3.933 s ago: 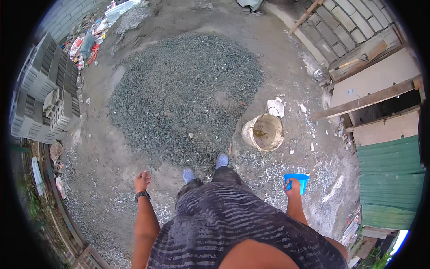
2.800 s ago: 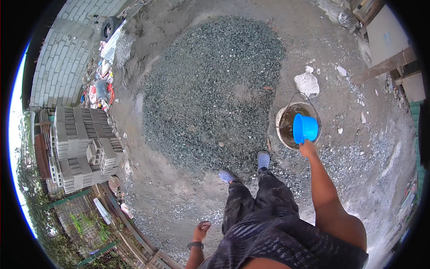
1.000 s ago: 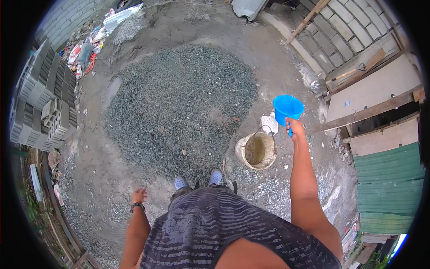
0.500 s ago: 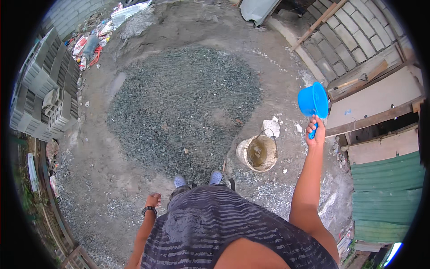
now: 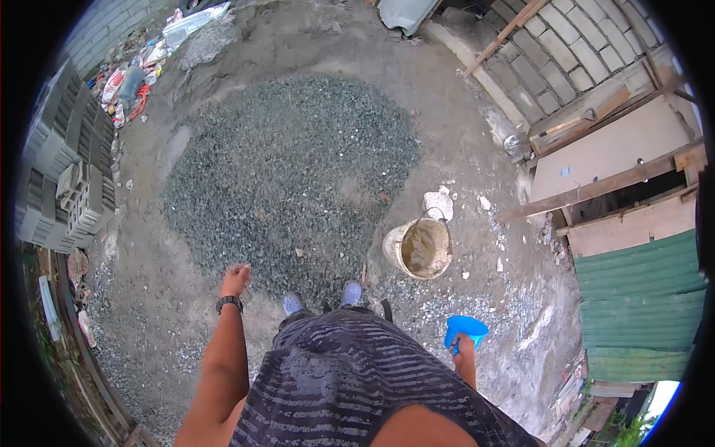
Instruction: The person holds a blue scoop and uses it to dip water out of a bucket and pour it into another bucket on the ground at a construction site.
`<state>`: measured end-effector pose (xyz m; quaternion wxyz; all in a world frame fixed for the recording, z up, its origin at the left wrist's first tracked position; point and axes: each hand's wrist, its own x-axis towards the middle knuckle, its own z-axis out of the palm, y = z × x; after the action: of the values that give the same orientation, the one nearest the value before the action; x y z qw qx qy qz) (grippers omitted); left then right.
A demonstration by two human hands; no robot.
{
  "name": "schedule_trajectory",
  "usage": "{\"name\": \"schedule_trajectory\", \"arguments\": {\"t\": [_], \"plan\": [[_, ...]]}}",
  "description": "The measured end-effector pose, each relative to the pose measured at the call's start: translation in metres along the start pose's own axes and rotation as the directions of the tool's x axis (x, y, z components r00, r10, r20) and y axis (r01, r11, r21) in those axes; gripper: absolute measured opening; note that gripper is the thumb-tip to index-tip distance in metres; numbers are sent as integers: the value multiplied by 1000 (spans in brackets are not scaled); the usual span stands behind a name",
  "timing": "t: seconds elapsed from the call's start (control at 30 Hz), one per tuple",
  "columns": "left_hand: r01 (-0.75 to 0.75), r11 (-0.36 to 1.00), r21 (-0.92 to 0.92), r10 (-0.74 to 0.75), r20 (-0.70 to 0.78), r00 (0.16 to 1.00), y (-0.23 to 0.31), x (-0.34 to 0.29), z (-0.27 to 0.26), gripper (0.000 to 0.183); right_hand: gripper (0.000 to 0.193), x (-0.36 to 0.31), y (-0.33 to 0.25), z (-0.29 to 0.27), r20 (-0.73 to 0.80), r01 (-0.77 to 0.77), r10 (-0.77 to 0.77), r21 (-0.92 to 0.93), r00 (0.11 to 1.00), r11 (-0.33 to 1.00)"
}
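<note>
Our right hand [image 5: 463, 345] grips the blue dipper [image 5: 467, 325], near right; beyond it we've got the bucket [image 5: 393, 250], right of the gravel pile [image 5: 290, 171]. Our left hand [image 5: 236, 280] hangs half-curled, near left.

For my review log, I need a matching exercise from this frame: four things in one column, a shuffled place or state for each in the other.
1. plastic dipper
2. bucket
3. hollow concrete blocks
4. left hand

A. stacked at the picture's left side
B. has a dark watch at its wrist
C. gripped in the right hand
D. stands beside the gravel pile, brownish liquid inside

Pairs: 1-C, 2-D, 3-A, 4-B
</note>
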<state>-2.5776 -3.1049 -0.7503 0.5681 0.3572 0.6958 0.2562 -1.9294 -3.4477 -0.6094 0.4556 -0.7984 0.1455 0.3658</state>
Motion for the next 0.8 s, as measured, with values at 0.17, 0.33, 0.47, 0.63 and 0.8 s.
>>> {"name": "schedule_trajectory", "arguments": {"t": [0.17,0.33,0.47,0.63,0.8], "plan": [[84,990,113,-90,47,995,-37,-40,21,35,16,15,-92,125,200,299,-237,-392,951,870],[225,947,228,-249,81,965,-80,-90,12,35,13,-14,-252,262,405,627,-506,-262,761,734],[338,941,15,-336,-61,940,-144,-135,-25,30,8,-77,-362,340,454,679,-614,27,645,733],[439,891,-115,-452,-139,881,-158,-178,-33,29,11,-112,-435,335,603,394,-666,537,440,746],[499,859,-116,-509,-83,857,-173,-191,-25,29,19,-118,-378,303,711,17,-610,646,348,763]]}}
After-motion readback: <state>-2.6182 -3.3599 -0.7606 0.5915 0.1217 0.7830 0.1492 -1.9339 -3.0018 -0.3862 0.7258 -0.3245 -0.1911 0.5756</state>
